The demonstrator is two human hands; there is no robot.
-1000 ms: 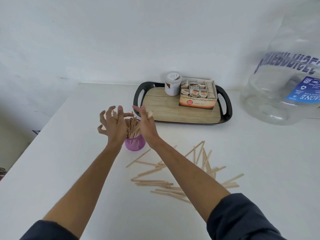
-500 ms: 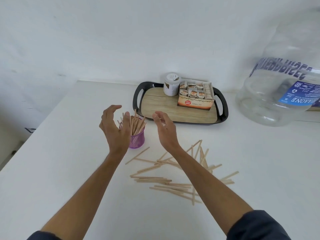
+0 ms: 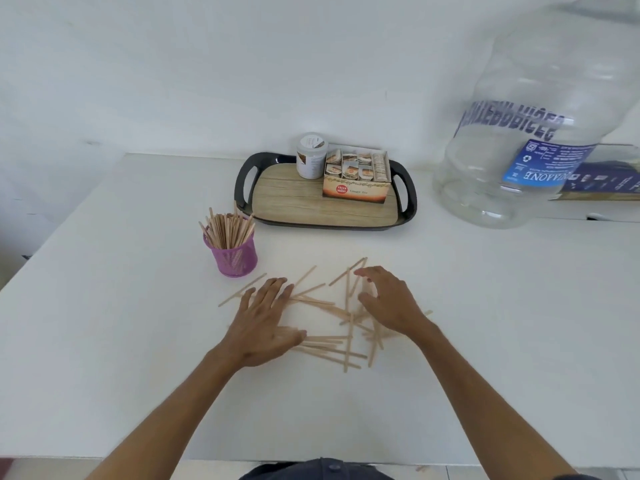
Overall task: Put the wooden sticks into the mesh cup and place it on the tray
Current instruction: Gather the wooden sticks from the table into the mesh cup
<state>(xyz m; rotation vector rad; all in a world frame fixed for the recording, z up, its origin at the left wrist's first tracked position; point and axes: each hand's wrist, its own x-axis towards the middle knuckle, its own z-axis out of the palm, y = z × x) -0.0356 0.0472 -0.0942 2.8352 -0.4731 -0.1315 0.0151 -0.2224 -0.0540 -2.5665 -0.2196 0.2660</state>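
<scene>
**Both hands over the loose sticks**

White bench (image 3: 104, 341). Clear plastic water jug (image 3: 526, 133) far right, ribbed. Black-rimmed tray (image 3: 408, 202), wood-grain floor, carrying a tea box (image 3: 355, 190) and a white jar (image 3: 310, 155). Purple mesh cup (image 3: 235, 259) near the tray's left end, packed with upright sticks. Flat wooden sticks (image 3: 332, 351) lie scattered, crossing. Left hand (image 3: 263, 323) rests flat, fingers straight. Right hand (image 3: 391, 303) hovers, fingers loosely curved, gripping nothing.

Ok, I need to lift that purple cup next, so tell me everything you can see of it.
The purple mesh cup is a small round holder with what looks like perforated metal walls. It stands upright on the white table, near the tray's front left corner, not on it. It is packed with wooden sticks that fan out above its rim. Neither hand touches it.
</scene>
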